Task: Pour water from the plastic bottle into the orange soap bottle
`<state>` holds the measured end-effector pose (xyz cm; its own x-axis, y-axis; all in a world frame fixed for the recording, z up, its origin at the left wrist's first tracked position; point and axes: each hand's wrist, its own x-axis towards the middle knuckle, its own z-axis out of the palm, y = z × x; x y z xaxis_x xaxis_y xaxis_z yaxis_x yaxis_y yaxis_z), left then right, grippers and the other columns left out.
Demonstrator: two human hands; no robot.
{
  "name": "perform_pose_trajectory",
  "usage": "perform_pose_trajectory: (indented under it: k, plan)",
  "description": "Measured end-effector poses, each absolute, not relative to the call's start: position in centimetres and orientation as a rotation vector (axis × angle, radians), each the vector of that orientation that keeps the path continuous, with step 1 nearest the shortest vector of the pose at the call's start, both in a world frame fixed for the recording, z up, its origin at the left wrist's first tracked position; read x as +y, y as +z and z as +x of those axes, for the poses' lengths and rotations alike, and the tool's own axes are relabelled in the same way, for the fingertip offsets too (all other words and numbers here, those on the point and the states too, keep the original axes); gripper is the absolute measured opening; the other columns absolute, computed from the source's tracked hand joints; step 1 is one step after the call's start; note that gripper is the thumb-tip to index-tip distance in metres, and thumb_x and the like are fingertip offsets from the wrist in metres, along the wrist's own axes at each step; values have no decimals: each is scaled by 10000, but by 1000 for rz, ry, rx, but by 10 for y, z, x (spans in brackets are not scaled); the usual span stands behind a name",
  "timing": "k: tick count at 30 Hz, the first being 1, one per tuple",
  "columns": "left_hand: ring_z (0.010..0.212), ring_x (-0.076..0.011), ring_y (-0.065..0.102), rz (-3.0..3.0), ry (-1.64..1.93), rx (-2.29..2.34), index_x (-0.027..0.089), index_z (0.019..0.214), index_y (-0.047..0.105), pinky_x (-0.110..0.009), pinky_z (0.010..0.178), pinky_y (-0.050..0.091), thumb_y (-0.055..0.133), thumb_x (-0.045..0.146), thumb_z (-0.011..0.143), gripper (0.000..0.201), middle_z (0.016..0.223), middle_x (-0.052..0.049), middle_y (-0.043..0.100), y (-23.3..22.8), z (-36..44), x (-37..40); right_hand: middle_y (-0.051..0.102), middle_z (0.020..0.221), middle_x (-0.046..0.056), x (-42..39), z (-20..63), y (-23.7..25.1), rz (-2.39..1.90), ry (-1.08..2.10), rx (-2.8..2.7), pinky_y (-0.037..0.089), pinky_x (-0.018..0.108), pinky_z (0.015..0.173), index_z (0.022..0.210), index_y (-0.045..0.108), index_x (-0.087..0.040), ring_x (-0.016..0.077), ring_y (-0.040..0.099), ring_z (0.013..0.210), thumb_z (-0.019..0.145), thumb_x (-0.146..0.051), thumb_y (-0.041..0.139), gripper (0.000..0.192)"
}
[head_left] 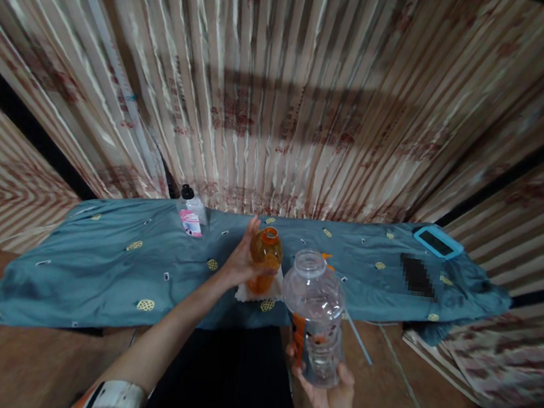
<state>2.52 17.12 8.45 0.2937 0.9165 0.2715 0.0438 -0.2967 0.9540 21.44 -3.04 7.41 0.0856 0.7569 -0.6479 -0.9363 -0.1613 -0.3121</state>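
Note:
My left hand [245,258] is around a small, see-through orange bottle [265,253] with an uncapped neck. The bottle stands upright on a whitish cloth or paper [246,291]. In my right hand [326,393] is a larger clear plastic bottle [314,300], gripped near its base, its open mouth up and an orange-and-black print on its side. It is held in front of the bench edge, nearer to me than the orange bottle. Behind it a small orange piece [326,257] shows in part. A thin pale tube [359,337] sticks out past the clear bottle's right side.
A blue-green patterned cloth [112,264] covers the long, low bench. At the back left stands a black-topped bottle [191,213] with a pink label. To the right lie a blue-framed device [438,242] and a pixelated dark object [418,276]. Striped curtains [284,100] hang behind.

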Motion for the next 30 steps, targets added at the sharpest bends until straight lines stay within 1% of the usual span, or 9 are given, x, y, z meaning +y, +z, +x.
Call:
perform_pose_trajectory:
  k: [2, 4, 6, 9, 12, 15, 21, 25, 30]
  plan:
    - [1474, -397, 452, 1592, 1130, 904, 251, 1541, 394, -603, 1264, 294, 965, 327, 563, 1135, 1515, -146, 537, 83, 30, 171, 808, 831, 145, -29, 217, 70, -840, 1500, 282, 628, 343, 498, 739, 821, -184, 360, 771, 665, 130, -277, 1027, 650]
    - [1397, -383, 529, 1589, 1160, 951, 219, 1493, 437, -603, 1236, 340, 951, 312, 585, 1048, 1461, -148, 564, 78, 34, 170, 810, 840, 142, -29, 218, 65, -833, 1494, 288, 632, 364, 492, 736, 820, -185, 379, 771, 672, 164, -272, 1030, 616]
    - [1366, -377, 544, 1589, 1230, 1007, 197, 1448, 458, -586, 1215, 372, 967, 324, 562, 1030, 1429, -157, 562, 72, 36, 169, 809, 831, 143, -29, 219, 61, -835, 1495, 289, 637, 374, 500, 735, 820, -183, 390, 773, 683, 174, -267, 1032, 605]
    - [1351, -375, 540, 1605, 1306, 1061, 210, 1430, 451, -575, 1205, 384, 999, 390, 513, 1083, 1407, -148, 547, 65, 37, 164, 804, 829, 169, -29, 218, 59, -863, 1477, 291, 640, 373, 507, 742, 821, -160, 391, 774, 684, 177, -284, 1034, 616]
    - [1399, -379, 493, 1658, 1276, 1030, 227, 1461, 429, -562, 1198, 400, 974, 466, 563, 1077, 1448, -153, 508, 65, 33, 158, 800, 817, 177, -27, 216, 60, -881, 1473, 298, 632, 358, 498, 726, 816, -146, 378, 771, 660, 177, -300, 1034, 611]
    - [1364, -364, 529, 1703, 1217, 988, 224, 1444, 466, -539, 1178, 431, 943, 487, 613, 994, 1430, -150, 529, 70, 28, 153, 798, 800, 166, -25, 216, 59, -876, 1480, 280, 633, 349, 513, 716, 813, -153, 373, 773, 671, 193, -312, 1034, 589]
    - [1270, -329, 606, 1746, 1141, 1039, 213, 1348, 602, -489, 1148, 468, 960, 318, 555, 876, 1346, -103, 637, 84, 21, 149, 797, 797, 164, -28, 218, 53, -886, 1483, 247, 634, 336, 534, 718, 814, -155, 366, 777, 685, 220, -337, 1035, 574]
    - [1153, -293, 656, 1719, 1093, 1125, 211, 1215, 693, -452, 1093, 510, 945, 250, 540, 722, 1159, -57, 706, 90, 20, 148, 804, 807, 150, -31, 219, 54, -867, 1487, 263, 635, 335, 531, 712, 817, -175, 364, 779, 690, 230, -326, 1036, 550]
    - [1018, -253, 701, 1570, 1083, 1045, 202, 1112, 629, -382, 943, 576, 940, 234, 536, 655, 1077, -30, 719, 88, 27, 144, 808, 814, 143, -32, 219, 62, -903, 1487, 252, 638, 325, 537, 733, 820, -158, 350, 780, 690, 205, -345, 1034, 599]
